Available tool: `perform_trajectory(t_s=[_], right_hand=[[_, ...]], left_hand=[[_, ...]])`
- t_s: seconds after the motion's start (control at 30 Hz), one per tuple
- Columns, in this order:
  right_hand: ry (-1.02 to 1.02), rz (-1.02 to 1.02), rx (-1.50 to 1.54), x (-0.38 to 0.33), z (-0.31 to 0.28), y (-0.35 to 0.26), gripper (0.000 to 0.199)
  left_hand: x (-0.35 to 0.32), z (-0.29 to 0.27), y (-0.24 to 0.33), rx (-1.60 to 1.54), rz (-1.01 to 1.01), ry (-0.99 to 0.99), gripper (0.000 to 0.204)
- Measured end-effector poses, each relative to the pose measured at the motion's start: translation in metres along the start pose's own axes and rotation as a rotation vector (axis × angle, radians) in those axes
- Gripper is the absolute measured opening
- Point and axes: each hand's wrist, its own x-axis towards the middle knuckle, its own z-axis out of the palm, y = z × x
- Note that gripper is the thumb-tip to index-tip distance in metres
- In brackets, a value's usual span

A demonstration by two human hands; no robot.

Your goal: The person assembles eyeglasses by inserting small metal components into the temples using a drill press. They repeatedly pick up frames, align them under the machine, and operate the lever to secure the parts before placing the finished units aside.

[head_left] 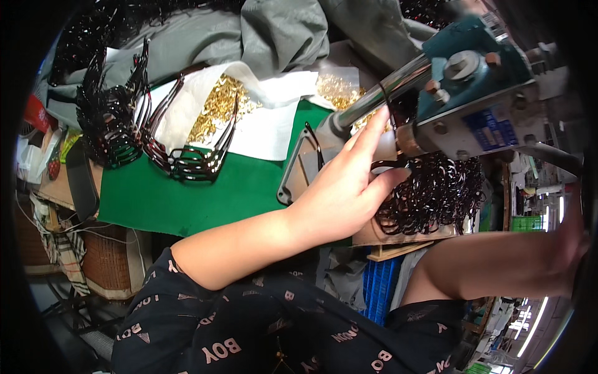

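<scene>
My left hand (pixel 336 187) reaches in beside the metal post of a bench press (pixel 476 100), index finger stretched up and thumb forward. Between its fingers is a dark eyeglass frame (pixel 389 164), mostly hidden by the hand and the press head; a thin dark temple shows left of the hand. My right hand (pixel 570 240) is at the far right rim, smeared and cut off, so its fingers cannot be made out. Just right of my left hand lies a heap of dark glossy eyeglass frames (pixel 433 196).
A green mat (pixel 180 209) covers the bench. On it stand stacked dark eyeglass frames (pixel 196 163) and a white sheet (pixel 274 137) bearing small gold-coloured metal parts (pixel 221 109). Grey cloth (pixel 274 37) lies behind. A blue crate (pixel 380 290) is below the bench.
</scene>
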Motion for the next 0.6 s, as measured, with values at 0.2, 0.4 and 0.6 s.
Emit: perform_trajectory(t_s=[0.2, 0.4, 0.6], right_hand=[[0.273, -0.216, -0.055, -0.032, 0.035, -0.007, 0.044], [-0.035, 0.007, 0.235, 0.007, -0.010, 0.009, 0.021], [0.140, -0.213, -0.449, -0.079, -0.001, 0.030, 0.048]], left_hand=[[-0.007, 0.008, -0.015, 0.131, 0.141, 0.052, 0.068], [-0.022, -0.020, 0.004, 0.344, 0.217, 0.081, 0.065], [-0.122, -0.084, 0.051, 0.907, -0.093, 0.073, 0.054]])
